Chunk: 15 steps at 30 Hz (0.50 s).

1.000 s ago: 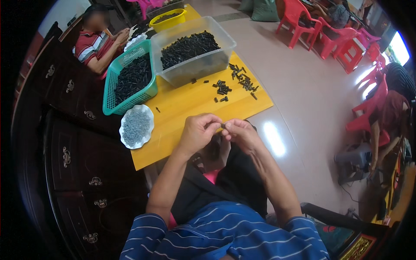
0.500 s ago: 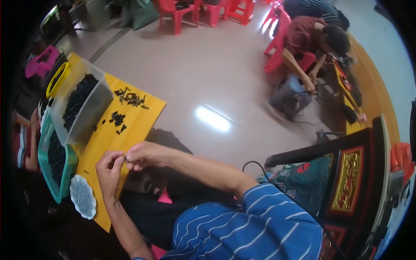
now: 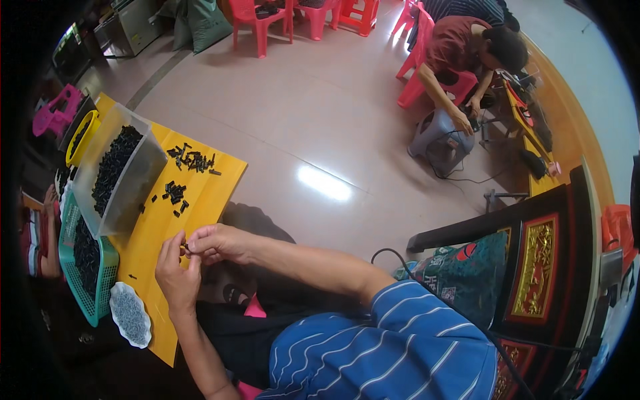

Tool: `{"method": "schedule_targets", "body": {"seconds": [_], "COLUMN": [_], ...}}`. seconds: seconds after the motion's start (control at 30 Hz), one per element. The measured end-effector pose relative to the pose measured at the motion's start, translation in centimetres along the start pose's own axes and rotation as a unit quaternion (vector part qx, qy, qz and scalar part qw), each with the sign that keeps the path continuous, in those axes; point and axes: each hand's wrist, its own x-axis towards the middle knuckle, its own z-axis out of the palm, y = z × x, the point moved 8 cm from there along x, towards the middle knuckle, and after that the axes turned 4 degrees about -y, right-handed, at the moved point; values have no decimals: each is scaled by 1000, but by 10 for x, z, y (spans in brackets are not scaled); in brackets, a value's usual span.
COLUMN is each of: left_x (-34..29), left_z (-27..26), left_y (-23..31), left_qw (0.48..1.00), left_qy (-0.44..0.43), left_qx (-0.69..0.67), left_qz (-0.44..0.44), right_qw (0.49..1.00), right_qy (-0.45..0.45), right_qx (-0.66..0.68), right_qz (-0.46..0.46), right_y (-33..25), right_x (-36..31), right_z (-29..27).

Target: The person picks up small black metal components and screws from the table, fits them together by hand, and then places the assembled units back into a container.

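1 small dk. piece (image 3: 186,247), mostly covered, is pinched at the tips of L hand (image 3: 179,279) & R hand (image 3: 217,243) (both clamped on it), nr edge of yellow table (image 3: 217,193). On table are set 2 loose heaps of blk. pieces (image 3: 175,192), 1 clear plastic bin (image 3: 143,181), 1 green mesh basket (image 3: 105,283), 1 white scalloped plate (image 3: 119,290) w/ grey bits (image 3: 131,319).

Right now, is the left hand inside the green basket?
No, the left hand is away from the green basket, close beside the right hand, with a small dark piece at their fingertips.
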Motion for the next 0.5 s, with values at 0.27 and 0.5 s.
{"method": "schedule_targets", "body": {"seconds": [0.27, 0.5], "left_x": [0, -7], "left_z": [3, 8], "left_y": [8, 9], "left_qw": [999, 997], "left_qy": [0, 11], "left_qx": [-3, 29], "left_qz": [32, 76], "right_qw": [1000, 999], "right_qy": [-1, 27], "right_qx": [-3, -29], "right_qz": [-18, -27], "right_y": [3, 6], "right_x": [4, 3], "right_z": [-8, -15]}}
